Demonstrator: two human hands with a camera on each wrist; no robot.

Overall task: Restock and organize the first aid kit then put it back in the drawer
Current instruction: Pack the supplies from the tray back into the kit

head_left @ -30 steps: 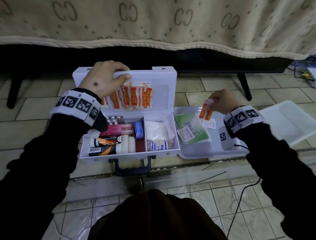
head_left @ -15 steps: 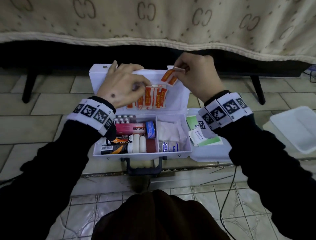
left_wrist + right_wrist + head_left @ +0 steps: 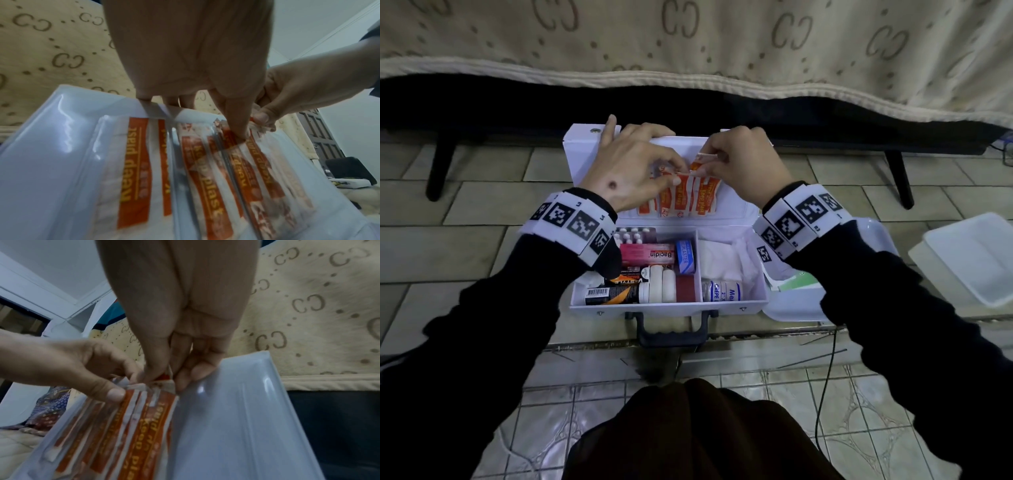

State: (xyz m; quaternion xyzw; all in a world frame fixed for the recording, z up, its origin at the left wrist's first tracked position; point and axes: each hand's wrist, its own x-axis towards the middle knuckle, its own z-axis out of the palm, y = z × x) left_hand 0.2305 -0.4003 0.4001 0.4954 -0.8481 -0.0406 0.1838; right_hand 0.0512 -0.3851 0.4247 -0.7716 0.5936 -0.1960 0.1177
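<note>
The white first aid kit point(image 3: 671, 306) lies open on the tiled floor, its lid point(image 3: 585, 150) standing upright. A clear pocket in the lid holds several orange plaster strips point(image 3: 681, 202) point(image 3: 133, 162). My left hand point(image 3: 640, 154) grips the lid's top edge, fingers behind it and thumb point(image 3: 236, 123) pressing on the pocket front. My right hand point(image 3: 714, 161) point(image 3: 174, 337) pinches one orange plaster strip point(image 3: 700, 163) point(image 3: 164, 377) at the pocket's mouth, just right of the left thumb. The base holds a pill blister point(image 3: 635, 234), a pink box point(image 3: 647, 254), bottles and bandage rolls.
A clear container point(image 3: 794, 308) with green packets sits right of the kit, half hidden by my right forearm. A white tray point(image 3: 969, 260) lies further right. A bed with a patterned blanket point(image 3: 688, 44) overhangs behind, with a dark gap below and black legs point(image 3: 438, 164). A black cable point(image 3: 825, 394) trails on the floor.
My right hand carried a plaster strip from the container on the right to the lid, then lowered it to the pocket's mouth. My left thumb came down onto the pocket.
</note>
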